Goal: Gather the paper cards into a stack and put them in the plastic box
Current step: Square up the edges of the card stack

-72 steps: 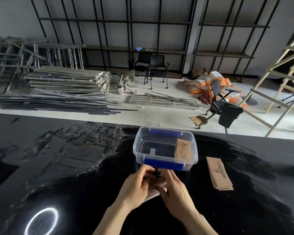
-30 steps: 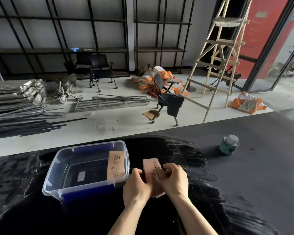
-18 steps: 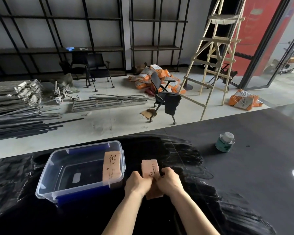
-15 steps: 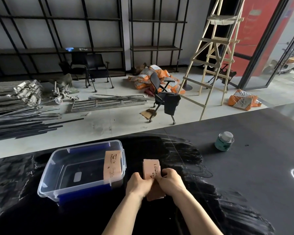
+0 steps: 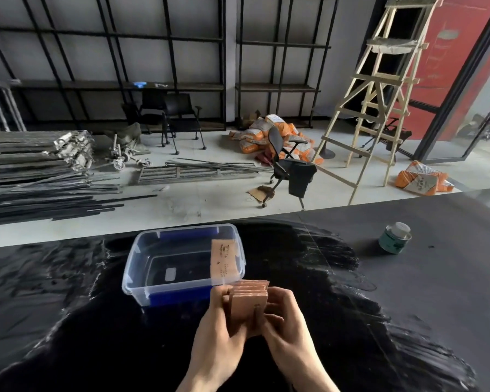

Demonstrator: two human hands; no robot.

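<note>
A stack of brown paper cards stands upright on edge between both my hands, just off the black table. My left hand grips its left side and my right hand grips its right side, thumbs on the near face. The clear plastic box with blue clips sits right behind the hands, to the left. One brown card leans against the inside of the box's right wall.
A small green tin with a pale lid stands on the black table at the right. Beyond the table's far edge lies the floor with metal bars, chairs, sacks and a wooden ladder.
The stack has been lifted from lying flat to standing upright in both hands, and it is now closer to the box's near right corner. My head has turned slightly left.
</note>
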